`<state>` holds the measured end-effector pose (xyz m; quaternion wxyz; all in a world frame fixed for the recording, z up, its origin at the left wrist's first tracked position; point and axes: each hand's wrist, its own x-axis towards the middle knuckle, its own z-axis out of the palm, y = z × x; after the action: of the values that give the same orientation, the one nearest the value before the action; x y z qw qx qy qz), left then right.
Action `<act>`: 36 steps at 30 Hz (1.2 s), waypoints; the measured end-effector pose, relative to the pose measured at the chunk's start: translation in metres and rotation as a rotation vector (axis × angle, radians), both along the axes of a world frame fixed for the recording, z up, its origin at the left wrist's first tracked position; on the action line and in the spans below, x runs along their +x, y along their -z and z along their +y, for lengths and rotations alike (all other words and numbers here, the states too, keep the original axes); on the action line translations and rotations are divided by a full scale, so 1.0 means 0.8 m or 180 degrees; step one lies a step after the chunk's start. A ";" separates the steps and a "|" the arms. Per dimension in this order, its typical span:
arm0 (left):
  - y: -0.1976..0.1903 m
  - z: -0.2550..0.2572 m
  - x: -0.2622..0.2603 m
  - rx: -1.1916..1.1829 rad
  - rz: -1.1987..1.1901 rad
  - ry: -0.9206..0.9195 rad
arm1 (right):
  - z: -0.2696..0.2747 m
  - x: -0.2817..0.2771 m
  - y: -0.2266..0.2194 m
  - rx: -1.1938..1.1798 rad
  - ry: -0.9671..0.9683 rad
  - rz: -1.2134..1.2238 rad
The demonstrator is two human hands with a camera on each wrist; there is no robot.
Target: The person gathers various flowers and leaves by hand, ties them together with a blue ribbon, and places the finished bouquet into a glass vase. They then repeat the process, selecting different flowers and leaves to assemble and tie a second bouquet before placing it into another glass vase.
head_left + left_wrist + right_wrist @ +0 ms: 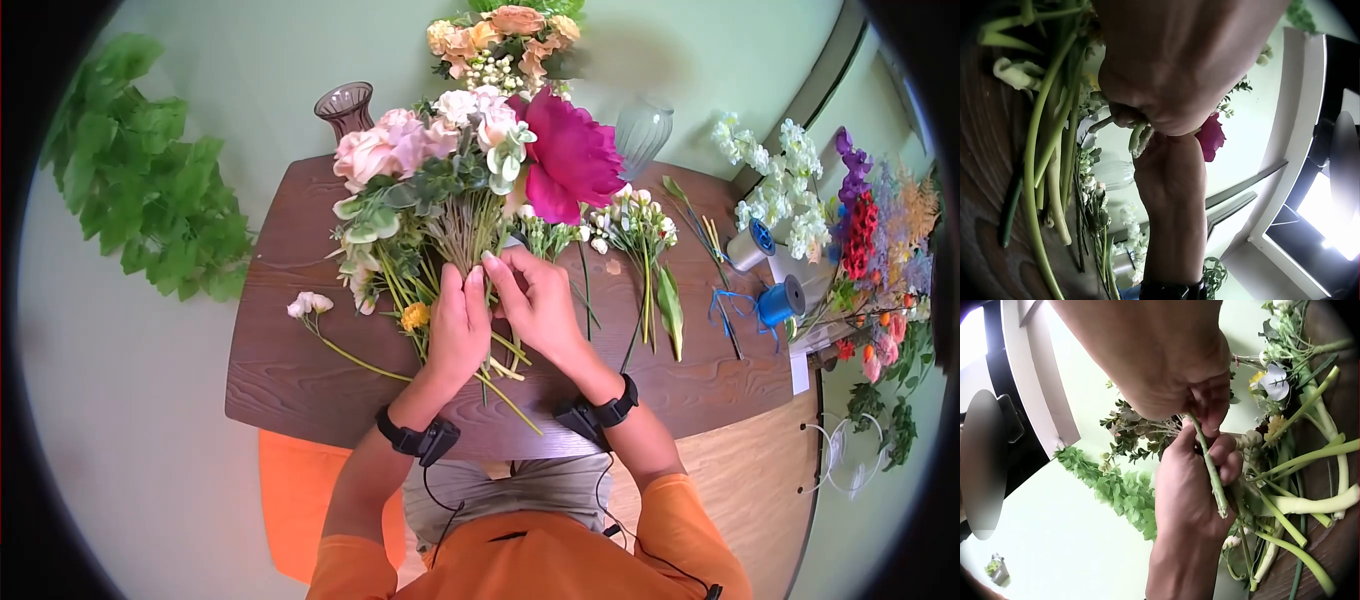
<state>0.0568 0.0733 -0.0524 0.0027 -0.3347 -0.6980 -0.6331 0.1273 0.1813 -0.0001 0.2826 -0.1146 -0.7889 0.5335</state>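
A bouquet of pink roses, a large magenta flower and grey-green leaves is held upright by its gathered stems over the table. My left hand grips the stems from the left with fingers curled. Close beside it, my right hand pinches at the same stems, thumb and fingertips bent. In the right wrist view a green stem runs down between both hands, its cut end below the fingers. The fingertips are partly hidden in the left wrist view.
Loose stems and a yellow flower lie under the hands on the wooden table. Small white flower sprigs, a blue spool and a silver spool are at the right. Two glass vases stand at the back.
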 end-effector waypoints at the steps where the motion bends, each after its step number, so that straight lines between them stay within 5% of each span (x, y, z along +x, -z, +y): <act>1: -0.001 -0.001 0.000 -0.0072 0.0083 -0.0005 | 0.002 0.000 0.000 -0.0012 0.0000 -0.0008; 6: -0.006 -0.001 0.005 -0.0197 0.0203 -0.0025 | 0.006 0.008 -0.019 0.0716 -0.0003 -0.0108; 8: -0.010 -0.003 0.011 -0.0284 -0.0394 0.0217 | 0.009 0.006 -0.009 0.1006 0.0055 -0.0021; 13: 0.015 0.002 0.005 -0.0087 0.0138 0.0111 | 0.011 0.012 -0.019 0.1204 0.0085 -0.0049; 16: 0.012 0.007 0.007 0.0213 0.0290 0.0178 | 0.016 0.014 -0.029 0.0697 0.0083 -0.0383; 18: -0.006 0.008 0.019 0.0385 0.0383 0.0191 | 0.032 0.005 0.007 -0.0358 -0.0812 0.0127; 19: -0.027 0.004 0.034 0.0392 -0.0129 0.0452 | 0.042 0.004 0.018 -0.0342 -0.0816 0.0163; 20: -0.041 0.000 0.048 0.0390 -0.0647 0.0708 | 0.053 0.006 0.029 -0.1142 -0.1093 -0.0062; 21: -0.044 -0.001 0.060 0.0388 -0.0622 0.0700 | 0.043 0.011 -0.004 -0.1951 -0.1371 -0.0302; 22: -0.046 -0.003 0.073 0.0376 -0.0828 0.0876 | 0.026 0.034 -0.035 -0.2669 -0.1956 0.0291; 23: -0.053 -0.006 0.083 0.0361 -0.1041 0.1050 | 0.029 0.039 -0.034 -0.2676 -0.1971 0.0304; 25: -0.070 -0.019 0.097 0.0222 -0.1500 0.1494 | 0.039 0.053 -0.022 -0.3321 -0.3102 0.0137; 28: -0.072 -0.032 0.097 -0.0433 -0.2435 0.2588 | 0.038 0.074 0.021 -0.3565 -0.2922 0.0393; 32: -0.051 -0.025 0.103 -0.0530 -0.2882 0.3076 | 0.027 0.102 0.031 -0.3462 -0.2124 0.0559; 36: -0.032 -0.016 0.135 -0.0827 -0.2275 0.2830 | 0.024 0.129 0.030 -0.2905 -0.1256 0.0202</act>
<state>0.1649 0.0602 -0.0264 -0.5399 -0.3586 -0.5200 -0.5563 0.2304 0.2005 -0.0242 0.1211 -0.0589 -0.4725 0.8710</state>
